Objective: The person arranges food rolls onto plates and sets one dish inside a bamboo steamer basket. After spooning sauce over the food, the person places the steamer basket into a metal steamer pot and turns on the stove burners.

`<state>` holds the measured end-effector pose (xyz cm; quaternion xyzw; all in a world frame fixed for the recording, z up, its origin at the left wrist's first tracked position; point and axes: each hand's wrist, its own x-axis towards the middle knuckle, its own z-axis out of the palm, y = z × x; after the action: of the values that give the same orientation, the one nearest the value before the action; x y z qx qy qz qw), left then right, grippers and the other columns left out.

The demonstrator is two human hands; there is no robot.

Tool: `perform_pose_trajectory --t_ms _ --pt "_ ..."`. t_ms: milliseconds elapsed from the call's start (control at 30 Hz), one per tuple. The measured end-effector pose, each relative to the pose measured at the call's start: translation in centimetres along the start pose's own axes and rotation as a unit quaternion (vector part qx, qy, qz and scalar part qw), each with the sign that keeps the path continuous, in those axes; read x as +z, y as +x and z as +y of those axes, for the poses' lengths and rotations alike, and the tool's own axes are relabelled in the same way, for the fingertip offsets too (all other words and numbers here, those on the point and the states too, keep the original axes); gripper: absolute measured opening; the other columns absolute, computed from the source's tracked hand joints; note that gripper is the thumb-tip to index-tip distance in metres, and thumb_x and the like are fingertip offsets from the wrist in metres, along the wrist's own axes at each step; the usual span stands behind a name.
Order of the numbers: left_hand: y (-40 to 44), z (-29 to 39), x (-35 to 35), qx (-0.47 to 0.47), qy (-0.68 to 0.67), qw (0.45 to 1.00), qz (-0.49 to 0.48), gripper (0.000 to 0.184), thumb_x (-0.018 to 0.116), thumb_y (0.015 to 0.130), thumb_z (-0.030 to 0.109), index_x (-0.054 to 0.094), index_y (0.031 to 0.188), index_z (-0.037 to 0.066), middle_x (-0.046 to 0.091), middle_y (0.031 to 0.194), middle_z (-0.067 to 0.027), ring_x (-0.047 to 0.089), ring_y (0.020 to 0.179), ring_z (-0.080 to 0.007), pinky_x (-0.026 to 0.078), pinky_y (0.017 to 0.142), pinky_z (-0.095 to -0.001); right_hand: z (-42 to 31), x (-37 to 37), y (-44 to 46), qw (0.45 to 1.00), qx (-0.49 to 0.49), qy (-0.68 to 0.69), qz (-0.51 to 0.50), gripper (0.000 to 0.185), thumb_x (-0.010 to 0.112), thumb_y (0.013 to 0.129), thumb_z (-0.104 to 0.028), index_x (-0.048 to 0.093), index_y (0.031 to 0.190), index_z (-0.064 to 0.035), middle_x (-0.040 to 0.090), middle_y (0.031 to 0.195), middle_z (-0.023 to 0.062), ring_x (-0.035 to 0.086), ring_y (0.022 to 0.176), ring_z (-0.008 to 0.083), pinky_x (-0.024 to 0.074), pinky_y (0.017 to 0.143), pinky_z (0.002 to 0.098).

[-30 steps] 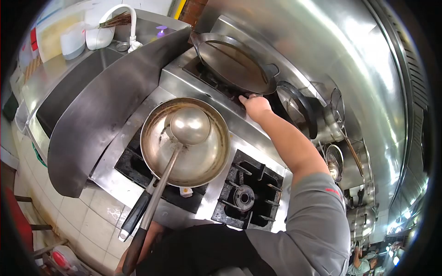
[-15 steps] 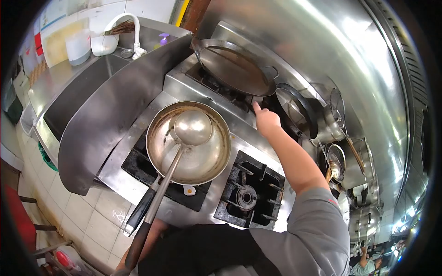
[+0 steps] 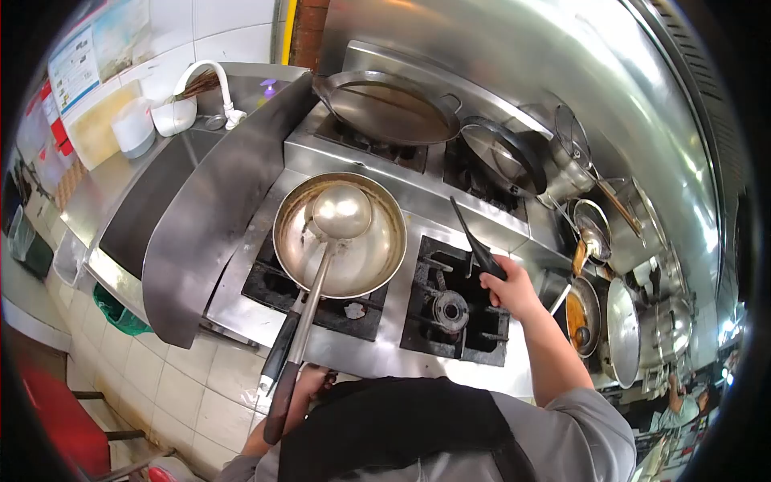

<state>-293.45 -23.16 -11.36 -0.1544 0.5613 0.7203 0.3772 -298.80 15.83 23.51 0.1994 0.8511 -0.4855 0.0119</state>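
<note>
My right hand (image 3: 510, 287) is closed around a long black lighter (image 3: 475, 247), its thin neck pointing away from me over the front right burner (image 3: 450, 312). My left hand (image 3: 316, 381) is low at the stove's front edge, below the pan handle; its fingers look curled and what they grip is hidden. On the front left burner sits a metal wok pan (image 3: 365, 269), its dark handle (image 3: 279, 351) reaching toward me. A large ladle (image 3: 341, 210) lies in it, bowl upturned and round, with its long shaft crossing the rim beside the handle.
A wide wok (image 3: 389, 111) and a black-rimmed pan (image 3: 502, 157) sit on the back burners. Pots and a strainer (image 3: 572, 128) crowd the right. A curved metal splash guard (image 3: 193, 233) separates the stove from the sink (image 3: 152, 189). A red chair (image 3: 60, 422) stands lower left.
My right hand has come back from the rear of the stove toward me and now shows the black lighter in it. My left hand has come into clearer view. The camera view has shifted.
</note>
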Motion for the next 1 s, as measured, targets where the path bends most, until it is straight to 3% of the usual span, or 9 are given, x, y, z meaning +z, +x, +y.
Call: perform_pose_trajectory --t_ms 133,300,400,467,500,633,700,800,1000 --pt "0.1 -1.2 0.3 -0.065 -0.175 0.982 0.041 0.029 0.059 0.099 0.033 0.059 0.101 0.003 0.059 0.081 -0.0054 0.056 0.064 -0.0145 0.045 0.051 -0.0287 1.4 0.4 -6.5 0.998 0.045 0.051 0.02 0.057 0.069 0.087 -0.008 0.047 0.137 0.0061 0.064 0.08 0.0061 0.053 0.05 0.0095 0.0428 0.046 0.0245" --pt "1.7 -3.9 -1.0 -0.006 -0.219 0.975 -0.041 0.042 0.052 0.102 0.047 0.059 0.09 0.006 0.055 0.077 -0.0045 0.048 0.062 -0.0162 0.042 0.054 -0.0308 2.8 1.4 -10.3 0.996 0.053 0.058 -0.035 0.056 0.068 0.088 -0.006 0.047 0.138 0.0052 0.063 0.083 0.0051 0.053 0.053 0.0089 0.0429 0.047 0.0239" --pt "2.4 -4.0 -1.1 -0.079 -0.414 0.901 -0.1 0.045 0.045 0.105 0.046 0.057 0.088 0.006 0.063 0.082 -0.0069 0.053 0.065 -0.0185 0.043 0.056 -0.0314 4.2 2.7 -10.4 0.994 0.041 0.073 -0.069 0.055 0.067 0.091 -0.008 0.045 0.14 0.0036 0.062 0.085 0.0042 0.055 0.059 0.0092 0.0452 0.052 0.0247" --pt "-1.4 -0.7 0.8 -0.121 -0.248 0.96 -0.05 0.047 0.043 0.105 0.047 0.059 0.093 0.005 0.068 0.092 -0.0108 0.059 0.071 -0.0206 0.046 0.058 -0.032 5.8 3.2 -9.9 0.99 0.002 0.107 -0.087 0.055 0.065 0.093 -0.01 0.043 0.143 0.0009 0.062 0.086 0.0037 0.054 0.06 0.0082 0.0449 0.053 0.0249" --pt "-4.1 1.1 2.1 -0.14 -0.162 0.977 -0.02 0.048 0.042 0.105 0.048 0.06 0.095 0.004 0.071 0.097 -0.0127 0.062 0.074 -0.0216 0.047 0.059 -0.0323 6.6 3.1 -9.6 0.988 0.009 0.113 -0.103 0.058 0.063 0.093 -0.009 0.039 0.145 0.0002 0.063 0.101 0.0079 0.06 0.078 0.0123 0.0511 0.068 0.0273" --pt "-12.9 6.1 8.5 -0.002 0.162 0.986 -0.038 0.051 0.047 0.105 0.043 0.062 0.123 -0.002 0.072 0.105 -0.0142 0.069 0.093 -0.0204 0.052 0.074 -0.0306 9.3 3.7 -9.1 0.974 -0.17 0.107 -0.108 0.066 0.061 0.091 -0.008 0.032 0.15 0.0004 0.052 0.138 0.0187 0.05 0.129 0.0237 0.0381 0.108 0.0321" --pt "-14.7 10.0 14.0 0.098 0.205 0.974 -0.025 0.051 0.05 0.103 0.044 0.063 0.126 0.0 0.072 0.107 -0.0098 0.067 0.094 -0.0149 0.052 0.079 -0.0274 9.3 3.7 -9.1 0.967 -0.205 0.102 -0.112 0.067 0.061 0.09 -0.007 0.032 0.15 0.0008 0.05 0.141 0.0229 0.049 0.133 0.0283 0.0373 0.11 0.0344" --pt "-13.6 15.6 22.6 0.125 0.123 0.984 -0.03 0.062 0.047 0.102 0.054 0.048 0.144 0.008 0.061 0.131 -0.009 0.061 0.107 -0.0144 0.05 0.083 -0.0283 8.5 3.6 -9.0 0.95 -0.302 0.041 -0.07 0.069 0.06 0.089 -0.005 0.032 0.151 -0.0008 0.053 0.133 0.0243 0.055 0.124 0.035 0.0429 0.104 0.039" --pt "-8.1 20.3 32.6 0.114 -0.069 0.989 -0.067 0.046 0.047 0.101 0.054 0.062 0.111 0.012 0.066 0.103 -0.004 0.063 0.098 -0.0166 0.05 0.082 -0.0347 6.3 0.7 -6.8 0.95 -0.303 -0.069 -0.019 0.069 0.061 0.086 -0.007 0.034 0.149 -0.001 0.055 0.116 0.0263 0.06 0.105 0.0442 0.0506 0.09 0.0463"
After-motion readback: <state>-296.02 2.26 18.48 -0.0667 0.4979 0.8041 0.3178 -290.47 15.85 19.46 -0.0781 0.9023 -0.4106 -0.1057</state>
